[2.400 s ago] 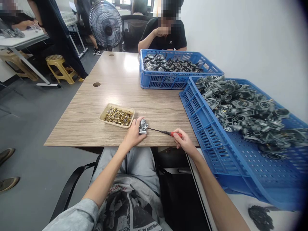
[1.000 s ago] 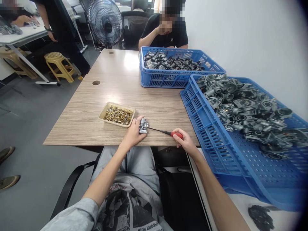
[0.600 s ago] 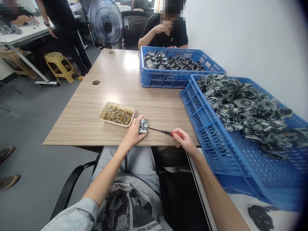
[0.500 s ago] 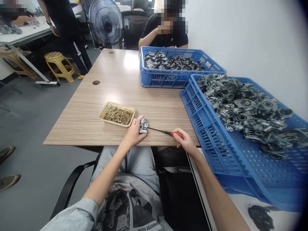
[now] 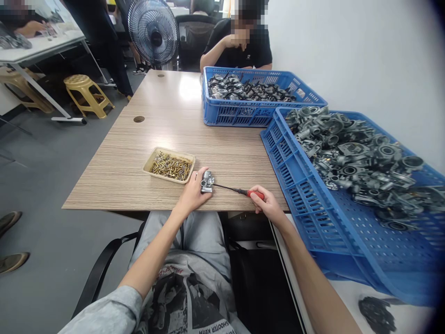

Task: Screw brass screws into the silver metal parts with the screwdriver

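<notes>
My left hand (image 5: 193,191) is closed around a small grey metal carburetor body (image 5: 207,181), holding it on the wooden table near the front edge. In my right hand (image 5: 266,204) is a screwdriver (image 5: 255,194) with a red and black handle, gripped between thumb and fingers. Its long dark shaft points left, and the tip meets the right side of the carburetor body; the exact contact spot is too small to make out. Just beyond my left hand sits a cream tray (image 5: 147,169) filled with brass-coloured screws or jets (image 5: 170,166).
On the right, a large blue crate (image 5: 295,171) holds many metal carburetor bodies (image 5: 351,148). Behind it stands a second blue crate (image 5: 236,111) of similar parts. A person (image 5: 239,46) sits across the table (image 5: 114,162). A fan (image 5: 153,32) and a yellow stool (image 5: 85,93) are farther back.
Both hands, the carburetor body and the screwdriver look unmoved. In the background, the standing person at left has shifted, and the seated person's hand has changed position slightly.
</notes>
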The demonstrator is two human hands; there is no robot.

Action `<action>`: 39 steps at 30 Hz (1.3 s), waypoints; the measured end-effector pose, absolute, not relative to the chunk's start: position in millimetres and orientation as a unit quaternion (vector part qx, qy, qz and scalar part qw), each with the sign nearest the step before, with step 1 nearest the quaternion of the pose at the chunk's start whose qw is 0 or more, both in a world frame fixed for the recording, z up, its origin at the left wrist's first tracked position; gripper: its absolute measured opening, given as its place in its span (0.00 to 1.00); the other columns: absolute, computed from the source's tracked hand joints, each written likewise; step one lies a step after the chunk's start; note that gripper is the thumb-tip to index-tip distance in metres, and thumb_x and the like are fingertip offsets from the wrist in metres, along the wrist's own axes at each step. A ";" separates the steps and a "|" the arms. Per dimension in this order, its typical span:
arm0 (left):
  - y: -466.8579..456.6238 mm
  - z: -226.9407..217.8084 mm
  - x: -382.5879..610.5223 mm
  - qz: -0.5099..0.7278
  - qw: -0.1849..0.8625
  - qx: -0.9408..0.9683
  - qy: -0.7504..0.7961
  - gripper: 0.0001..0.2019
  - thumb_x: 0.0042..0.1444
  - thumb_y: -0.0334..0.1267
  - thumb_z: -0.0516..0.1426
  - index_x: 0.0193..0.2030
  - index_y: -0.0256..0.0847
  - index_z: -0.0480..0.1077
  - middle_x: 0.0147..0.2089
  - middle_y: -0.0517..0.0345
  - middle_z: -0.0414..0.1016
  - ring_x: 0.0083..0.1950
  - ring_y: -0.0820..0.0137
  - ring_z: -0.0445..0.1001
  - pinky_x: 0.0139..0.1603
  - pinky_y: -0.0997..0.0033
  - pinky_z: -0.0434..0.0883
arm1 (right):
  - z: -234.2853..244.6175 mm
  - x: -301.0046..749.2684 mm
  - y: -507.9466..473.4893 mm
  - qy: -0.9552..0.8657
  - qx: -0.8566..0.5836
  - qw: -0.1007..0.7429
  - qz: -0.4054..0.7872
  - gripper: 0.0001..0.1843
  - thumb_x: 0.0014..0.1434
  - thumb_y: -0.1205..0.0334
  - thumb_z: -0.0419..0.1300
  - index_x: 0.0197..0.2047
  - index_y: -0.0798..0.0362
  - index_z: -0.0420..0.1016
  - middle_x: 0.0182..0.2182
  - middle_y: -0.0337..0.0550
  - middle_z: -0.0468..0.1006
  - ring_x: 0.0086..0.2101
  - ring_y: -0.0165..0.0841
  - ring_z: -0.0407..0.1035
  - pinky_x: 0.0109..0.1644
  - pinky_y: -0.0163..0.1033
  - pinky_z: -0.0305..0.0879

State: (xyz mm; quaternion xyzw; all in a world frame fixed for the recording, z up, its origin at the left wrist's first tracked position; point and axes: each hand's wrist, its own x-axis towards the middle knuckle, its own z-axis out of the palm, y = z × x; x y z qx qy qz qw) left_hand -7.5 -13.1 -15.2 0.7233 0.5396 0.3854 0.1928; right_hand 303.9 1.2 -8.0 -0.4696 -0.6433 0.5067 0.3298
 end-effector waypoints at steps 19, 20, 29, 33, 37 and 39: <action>-13.8 -12.5 -6.9 0.385 0.201 0.719 0.543 0.41 0.55 0.32 0.64 0.74 0.42 0.54 0.60 0.45 0.67 0.62 0.54 0.71 0.66 0.52 0.69 | -5.2 302.8 0.1 -0.643 -0.479 0.324 0.502 0.20 0.68 0.39 0.61 0.43 0.50 0.72 0.21 0.29 0.61 0.19 0.28 0.60 0.22 0.35 0.63; -13.8 -12.4 -6.9 0.385 0.201 0.718 0.544 0.41 0.55 0.32 0.64 0.74 0.43 0.53 0.59 0.45 0.67 0.62 0.54 0.71 0.67 0.52 0.69 | -5.3 302.8 0.1 -0.644 -0.479 0.324 0.501 0.20 0.68 0.39 0.61 0.42 0.50 0.72 0.21 0.29 0.61 0.19 0.28 0.60 0.22 0.35 0.63; -13.3 -13.5 -7.3 0.386 0.200 0.720 0.541 0.42 0.55 0.32 0.64 0.75 0.44 0.53 0.59 0.46 0.67 0.62 0.55 0.71 0.67 0.53 0.69 | -2.9 301.2 -0.5 -0.643 -0.482 0.329 0.495 0.21 0.67 0.39 0.62 0.42 0.50 0.72 0.20 0.29 0.62 0.19 0.28 0.60 0.22 0.35 0.64; -13.8 -13.1 -7.0 0.385 0.200 0.719 0.543 0.42 0.55 0.32 0.64 0.75 0.44 0.53 0.60 0.46 0.67 0.62 0.55 0.71 0.67 0.53 0.69 | -1.3 300.2 -0.8 -0.641 -0.484 0.332 0.494 0.21 0.66 0.38 0.62 0.41 0.50 0.72 0.20 0.29 0.62 0.18 0.28 0.60 0.22 0.35 0.63; -14.3 -12.0 -6.6 0.384 0.202 0.717 0.546 0.42 0.55 0.32 0.64 0.75 0.44 0.53 0.60 0.46 0.67 0.62 0.55 0.71 0.67 0.53 0.69 | -1.4 300.0 -0.6 -0.643 -0.483 0.334 0.492 0.21 0.66 0.38 0.62 0.41 0.50 0.72 0.20 0.29 0.62 0.18 0.28 0.60 0.21 0.34 0.63; -14.2 -12.1 -6.6 0.384 0.203 0.717 0.546 0.42 0.55 0.32 0.64 0.75 0.44 0.53 0.60 0.46 0.67 0.62 0.54 0.71 0.67 0.52 0.70 | -1.6 300.1 -0.5 -0.644 -0.484 0.333 0.491 0.21 0.66 0.39 0.62 0.40 0.50 0.72 0.20 0.30 0.62 0.18 0.28 0.60 0.21 0.34 0.63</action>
